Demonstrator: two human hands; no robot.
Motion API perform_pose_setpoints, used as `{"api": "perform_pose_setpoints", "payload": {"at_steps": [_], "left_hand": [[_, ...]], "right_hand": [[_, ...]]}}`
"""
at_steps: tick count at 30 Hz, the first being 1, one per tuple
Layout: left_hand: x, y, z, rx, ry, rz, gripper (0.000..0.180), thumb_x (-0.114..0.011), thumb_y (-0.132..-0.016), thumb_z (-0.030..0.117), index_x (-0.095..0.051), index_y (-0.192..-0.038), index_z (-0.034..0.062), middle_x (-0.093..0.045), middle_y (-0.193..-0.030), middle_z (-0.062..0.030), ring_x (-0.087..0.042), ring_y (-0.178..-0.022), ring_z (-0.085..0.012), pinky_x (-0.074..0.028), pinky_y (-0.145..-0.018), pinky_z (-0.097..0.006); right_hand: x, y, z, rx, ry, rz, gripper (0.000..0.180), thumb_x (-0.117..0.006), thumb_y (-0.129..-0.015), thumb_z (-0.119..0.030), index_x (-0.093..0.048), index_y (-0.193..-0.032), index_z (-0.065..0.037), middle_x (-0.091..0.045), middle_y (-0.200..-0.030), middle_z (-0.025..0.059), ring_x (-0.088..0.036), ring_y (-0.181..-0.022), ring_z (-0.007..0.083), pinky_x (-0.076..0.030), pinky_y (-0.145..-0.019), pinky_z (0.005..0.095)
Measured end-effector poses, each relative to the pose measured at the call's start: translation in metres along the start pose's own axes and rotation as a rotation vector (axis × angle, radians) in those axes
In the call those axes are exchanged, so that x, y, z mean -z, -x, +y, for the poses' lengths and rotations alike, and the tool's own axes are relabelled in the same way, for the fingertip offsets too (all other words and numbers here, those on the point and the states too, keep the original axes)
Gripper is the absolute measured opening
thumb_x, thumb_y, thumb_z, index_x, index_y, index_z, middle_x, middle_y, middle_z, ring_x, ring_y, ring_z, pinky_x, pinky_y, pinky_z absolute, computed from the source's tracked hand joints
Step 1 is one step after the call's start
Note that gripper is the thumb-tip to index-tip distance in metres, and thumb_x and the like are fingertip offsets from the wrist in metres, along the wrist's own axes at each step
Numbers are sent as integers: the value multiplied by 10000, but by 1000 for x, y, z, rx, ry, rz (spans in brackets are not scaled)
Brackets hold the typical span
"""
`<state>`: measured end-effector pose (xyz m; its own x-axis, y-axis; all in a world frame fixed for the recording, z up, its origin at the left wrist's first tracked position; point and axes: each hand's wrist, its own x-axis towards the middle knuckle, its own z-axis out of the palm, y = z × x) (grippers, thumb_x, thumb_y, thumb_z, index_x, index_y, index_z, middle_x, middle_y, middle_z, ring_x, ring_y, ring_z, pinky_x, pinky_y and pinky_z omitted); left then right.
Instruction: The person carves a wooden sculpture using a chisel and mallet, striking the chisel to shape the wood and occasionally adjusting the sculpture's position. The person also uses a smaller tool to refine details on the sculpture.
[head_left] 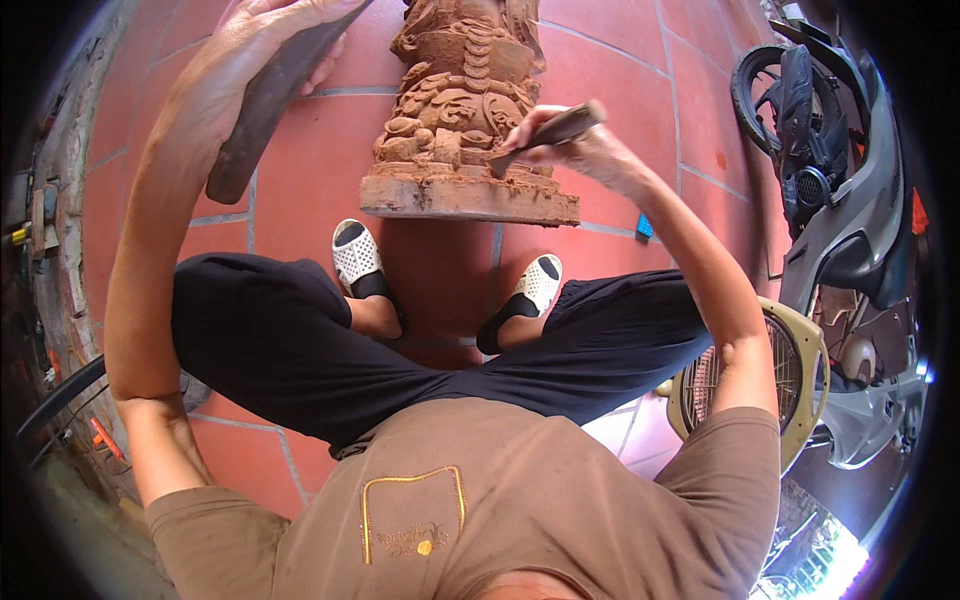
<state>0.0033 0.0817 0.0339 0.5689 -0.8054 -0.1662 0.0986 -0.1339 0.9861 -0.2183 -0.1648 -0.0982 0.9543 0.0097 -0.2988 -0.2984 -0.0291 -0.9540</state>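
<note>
Our left hand [290, 12], upper left, grips a long dark bat [265, 115], our right hand [592, 160] a dark chisel [572, 122] — a skewed blow could chip the reddish-brown wooden carving [465, 105].

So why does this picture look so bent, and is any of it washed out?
Head view, edges: the fisheye lens bends straight lines, such as the joints of the floor tiles; head view, corners: faded to black; head view, lower right: glare burns out part of the background; head view, upper middle: the carved wood looks reasonably sharp.
</note>
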Motion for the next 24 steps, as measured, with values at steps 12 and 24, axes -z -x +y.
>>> {"api": "perform_pose_setpoints", "payload": {"at_steps": [12,24], "left_hand": [[-39,-11,12,97,-165,-97,437,-603,-949,191,-540,-1347,21,-586,-748,-1,-557,-608,-70,-448,-546,-204],[-56,-31,6,52,-225,-159,422,-633,-934,210,-579,-1292,-6,-592,-798,0,-559,-613,-69,-460,-545,-206]], "right_hand": [[92,76,50,-224,-154,-48,82,-703,-843,-9,-627,-870,-20,-676,-936,63,-650,-1020,184,-521,-918,351],[38,27,5,92,44,-15,125,-735,-861,-118,-636,-920,-69,-684,-1080,69,-615,-1098,175,-507,-943,333]]}}
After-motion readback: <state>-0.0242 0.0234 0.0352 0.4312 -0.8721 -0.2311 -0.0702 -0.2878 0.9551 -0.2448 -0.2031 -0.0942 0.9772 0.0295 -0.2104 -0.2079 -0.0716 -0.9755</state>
